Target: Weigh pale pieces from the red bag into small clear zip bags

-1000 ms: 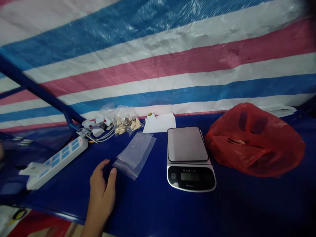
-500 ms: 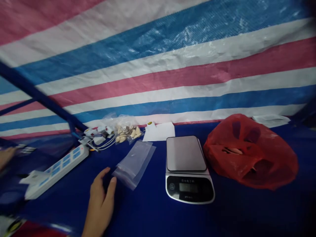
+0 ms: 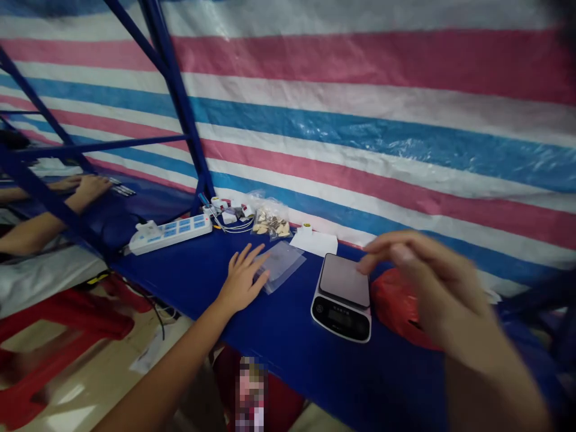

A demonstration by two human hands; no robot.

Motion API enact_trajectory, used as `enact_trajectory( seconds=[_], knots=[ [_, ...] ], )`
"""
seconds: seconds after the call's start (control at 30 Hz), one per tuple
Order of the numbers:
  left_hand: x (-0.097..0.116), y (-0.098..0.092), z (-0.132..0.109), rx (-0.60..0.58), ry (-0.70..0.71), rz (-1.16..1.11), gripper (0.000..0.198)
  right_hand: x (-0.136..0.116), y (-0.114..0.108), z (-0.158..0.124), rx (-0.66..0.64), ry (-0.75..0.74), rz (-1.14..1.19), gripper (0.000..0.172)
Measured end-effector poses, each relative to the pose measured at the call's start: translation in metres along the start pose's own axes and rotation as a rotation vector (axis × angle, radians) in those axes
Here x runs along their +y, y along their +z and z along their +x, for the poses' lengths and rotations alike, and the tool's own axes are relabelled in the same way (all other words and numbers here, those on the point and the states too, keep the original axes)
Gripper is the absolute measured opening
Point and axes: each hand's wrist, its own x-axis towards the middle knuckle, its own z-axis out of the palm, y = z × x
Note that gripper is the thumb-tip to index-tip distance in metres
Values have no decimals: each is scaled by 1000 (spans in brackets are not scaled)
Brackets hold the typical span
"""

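Closest to the camera, the right hand [image 3: 443, 294] is raised and blurred, its fingers loosely curled and its grip released, with nothing visible in it. It hangs in view above the right side of the digital kitchen scale [image 3: 341, 297], though the blur hides whether its fingertips touch anything. The left hand [image 3: 240, 282] rests palm down on the blue desk [image 3: 279, 372], its grip open and its fingers spread. Its fingertips lie on the near edge of the clear plastic bags [image 3: 282, 267], so the bags sit flat just ahead of that hand, between it and the scale. Right of the scale, partly behind the raised hand, lies a crumpled red plastic bag [image 3: 396, 306]. Farther along the desk's back edge are a sheet of white paper [image 3: 314, 243], a clear bag of small pale pieces [image 3: 270, 220], and a bunch of small white parts with thin cables [image 3: 227, 210]. A white power strip [image 3: 171, 234] lies to their left. Behind everything hangs a striped tarp [image 3: 360, 114] with a blue metal frame [image 3: 177, 102] before it. Well off to the left, beyond the frame, another person's hand [image 3: 90, 187] rests on a separate blue surface.
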Motion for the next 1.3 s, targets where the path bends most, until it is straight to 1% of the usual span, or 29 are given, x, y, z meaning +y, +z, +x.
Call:
enact_trajectory(
  seconds=[0.03, 0.1, 0.13, 0.2, 0.27, 0.33, 0.43, 0.5, 0.53, 0.57, 0.6, 0.63, 0.7, 0.73, 0.77, 0.8, 0.87, 0.93, 0.97, 1.03, 1.13, 1.2, 1.3],
  knots=[
    [1, 0, 1, -65, -2, 18, 50, 7, 11, 4, -39, 6, 30, 26],
    [2, 1, 3, -164, -27, 29, 52, 31, 34, 5, -86, 30, -5, 30],
    [1, 2, 4, -204, -38, 26, 53, 46, 44, 1, -64, 43, -38, 31],
    [0, 5, 9, -280, -41, 14, 57, 79, 60, -13, 46, 55, -134, 31],
    [0, 8, 14, -347, -21, 1, 61, 109, 67, -30, 116, 76, -282, 30],
    [1, 10, 20, -383, 4, -13, 63, 131, 68, -43, 170, 87, -377, 31],
    [5, 12, 22, -400, 41, -54, 64, 147, 67, -50, 226, 93, -431, 32],
    [7, 13, 20, -380, 59, -98, 64, 150, 67, -49, 234, 95, -452, 32],
    [7, 13, 19, -347, 57, -124, 64, 151, 67, -49, 230, 96, -459, 32],
    [6, 13, 20, -289, 42, -154, 64, 153, 67, -49, 224, 97, -463, 32],
    [4, 13, 24, -204, 4, -181, 64, 154, 68, -49, 224, 94, -465, 31],
    [2, 12, 31, -104, -57, -201, 63, 156, 68, -49, 223, 88, -464, 31],
    [-5, 9, 55, 87, -208, -209, 59, 161, 69, -50, 225, 68, -460, 29],
    [-9, 6, 71, 151, -279, -195, 57, 163, 69, -51, 225, 56, -461, 29],
    [-14, 4, 89, 181, -325, -178, 58, 165, 69, -51, 228, 46, -463, 28],
    [-18, 1, 108, 199, -365, -161, 62, 166, 69, -52, 230, 37, -465, 28],
    [-26, -1, 143, 212, -456, -130, 79, 167, 70, -52, 229, 28, -467, 28],
    [-32, -1, 169, 201, -534, -104, 92, 167, 70, -52, 214, 25, -458, 28],
    [-34, 1, 178, 192, -559, -94, 94, 167, 71, -52, 201, 22, -451, 28],
    [-38, 6, 189, 177, -584, -79, 91, 167, 71, -51, 184, 14, -446, 27],
    [-42, 12, 196, 180, -588, -56, 85, 166, 72, -50, 198, 3, -450, 28],
    [-46, 12, 201, 189, -544, -22, 80, 166, 72, -49, 213, 0, -447, 28],
    [-53, 7, 211, 180, -434, 57, 74, 167, 73, -47, 198, 12, -443, 27]
  ],
)
